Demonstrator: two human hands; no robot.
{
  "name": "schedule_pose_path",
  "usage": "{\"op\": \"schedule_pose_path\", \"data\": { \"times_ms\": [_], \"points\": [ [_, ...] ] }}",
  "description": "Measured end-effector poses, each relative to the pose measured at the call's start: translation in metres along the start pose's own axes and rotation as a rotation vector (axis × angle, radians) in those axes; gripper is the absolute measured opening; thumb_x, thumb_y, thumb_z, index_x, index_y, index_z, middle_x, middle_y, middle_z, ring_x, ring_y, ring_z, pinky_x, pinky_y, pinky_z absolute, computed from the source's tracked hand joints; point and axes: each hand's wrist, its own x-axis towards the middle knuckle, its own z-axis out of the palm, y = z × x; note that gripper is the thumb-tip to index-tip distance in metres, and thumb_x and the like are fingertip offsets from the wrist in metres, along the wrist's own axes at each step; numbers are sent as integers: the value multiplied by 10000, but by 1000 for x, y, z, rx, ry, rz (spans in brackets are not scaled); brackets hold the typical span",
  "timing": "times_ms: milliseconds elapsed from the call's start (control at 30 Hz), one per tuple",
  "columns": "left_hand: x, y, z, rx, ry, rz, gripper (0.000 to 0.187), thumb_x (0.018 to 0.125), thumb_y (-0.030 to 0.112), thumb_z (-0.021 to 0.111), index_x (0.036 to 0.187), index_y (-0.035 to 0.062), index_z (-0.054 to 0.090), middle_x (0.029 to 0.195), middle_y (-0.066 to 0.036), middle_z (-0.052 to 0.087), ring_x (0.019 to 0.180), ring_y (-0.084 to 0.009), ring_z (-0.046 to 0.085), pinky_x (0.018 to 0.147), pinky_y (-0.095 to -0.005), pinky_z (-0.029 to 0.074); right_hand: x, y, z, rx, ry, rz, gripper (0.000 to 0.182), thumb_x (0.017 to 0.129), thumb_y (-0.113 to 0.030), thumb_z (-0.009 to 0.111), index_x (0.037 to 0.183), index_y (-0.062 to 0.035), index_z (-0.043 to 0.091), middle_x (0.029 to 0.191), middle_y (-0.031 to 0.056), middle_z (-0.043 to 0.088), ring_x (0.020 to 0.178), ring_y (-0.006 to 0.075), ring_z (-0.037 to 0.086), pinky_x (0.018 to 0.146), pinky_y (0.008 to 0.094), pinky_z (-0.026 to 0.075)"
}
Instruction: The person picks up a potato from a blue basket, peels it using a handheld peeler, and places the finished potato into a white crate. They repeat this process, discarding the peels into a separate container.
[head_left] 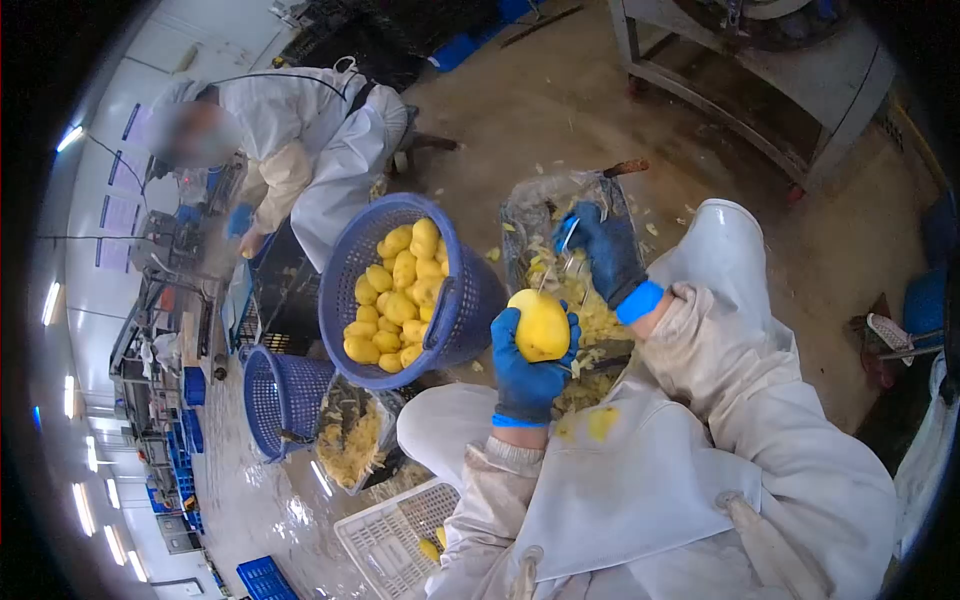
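Observation:
A peeled yellow fruit or potato [540, 325] rests in my left hand [528, 372], which wears a blue glove and has its fingers wrapped round it. My right hand [603, 250], also gloved in blue, is closed on a thin metal peeling tool [571, 236] just above and to the right of the yellow piece. Beneath both hands, a container [512, 240] holds pale yellow peelings [590, 315]. To the left of my left hand stands a blue-purple basket [470, 300] with many peeled yellow pieces [400, 290] inside.
Another person [300, 130] sits bent over at the upper left. Lower left are a second blue basket [290, 395], a tray of peelings [350, 445] and a white crate [390, 535]. A metal stand [740, 90] is at the upper right. Scraps lie on the wet floor [510, 120].

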Motion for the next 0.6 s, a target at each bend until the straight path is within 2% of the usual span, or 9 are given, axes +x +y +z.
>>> {"op": "schedule_pose_path", "data": {
  "times_ms": [67, 200, 300, 333, 367, 433, 533, 567, 600],
  "points": [
    [6, -4, -6, 20, -47, -11, 447, 785, 379, 573, 1127, 96, 520, 1058, -139, 577, 926, -299, 584, 799, -421, 511, -20, 2, 20, 78, -172, -45, 338, 924, -326, 464, 866, -26, 609, 766, 59, 629, 684, 147, 586, 658, 280, 460],
    [-6, 3, 1, 165, -202, -5, 495, 822, 397, 539, 1164, 44, 480, 1033, -157, 574, 916, -306, 589, 757, -422, 520, 14, -1, -10, -261, -17, 41, 299, 917, -300, 485, 885, -27, 601, 782, 63, 623, 690, 150, 586, 654, 280, 464],
    [-6, 4, -5, 267, -155, 31, 501, 839, 385, 524, 1205, 48, 457, 1050, -158, 567, 917, -310, 592, 767, -429, 514, 5, -1, 2, 368, -108, 12, 260, 900, -290, 529, 879, -41, 601, 745, 55, 605, 653, 145, 563, 616, 257, 453],
    [-3, 0, -4, 296, -179, 102, 526, 846, 372, 517, 1247, 45, 422, 1061, -154, 557, 905, -309, 598, 761, -435, 515, 3, 12, 9, 242, -153, 104, 251, 899, -273, 537, 882, -30, 597, 741, 55, 602, 648, 146, 562, 615, 253, 456],
    [-2, 0, -6, 299, -181, 98, 526, 846, 372, 517, 1247, 45, 422, 1061, -154, 557, 905, -309, 598, 761, -435, 515, 18, 54, 1, -104, -190, -200, 262, 901, -280, 535, 878, -26, 594, 742, 52, 598, 661, 142, 568, 622, 257, 464],
    [-6, 2, -11, 358, -230, 87, 543, 845, 370, 523, 1260, 39, 410, 1066, -149, 549, 911, -293, 601, 771, -440, 519, 22, 10, -10, 193, 7, 33, 288, 911, -298, 516, 896, -23, 600, 746, 47, 602, 660, 137, 561, 625, 257, 459],
    [-7, 6, -8, 384, -247, 127, 543, 847, 354, 526, 1271, 39, 398, 1078, -143, 544, 957, -274, 582, 765, -438, 520, 10, -15, 2, 468, -49, 95, 268, 920, -274, 498, 879, -28, 595, 723, 47, 596, 660, 142, 563, 631, 260, 460],
    [-7, 4, -10, 419, -210, 182, 554, 842, 350, 533, 1277, 39, 392, 1084, -143, 543, 967, -274, 577, 759, -435, 520, 5, -7, 3, 466, -44, 103, 268, 920, -274, 498, 879, -28, 595, 723, 47, 596, 660, 142, 563, 631, 260, 460],
    [-6, 4, -8, 390, -241, 136, 582, 832, 356, 541, 1294, 43, 378, 1087, -146, 544, 955, -275, 580, 739, -424, 521, 3, -7, 8, 131, -150, -54, 269, 927, -267, 482, 880, -26, 592, 729, 48, 598, 667, 142, 568, 639, 266, 465]
  ]
}}
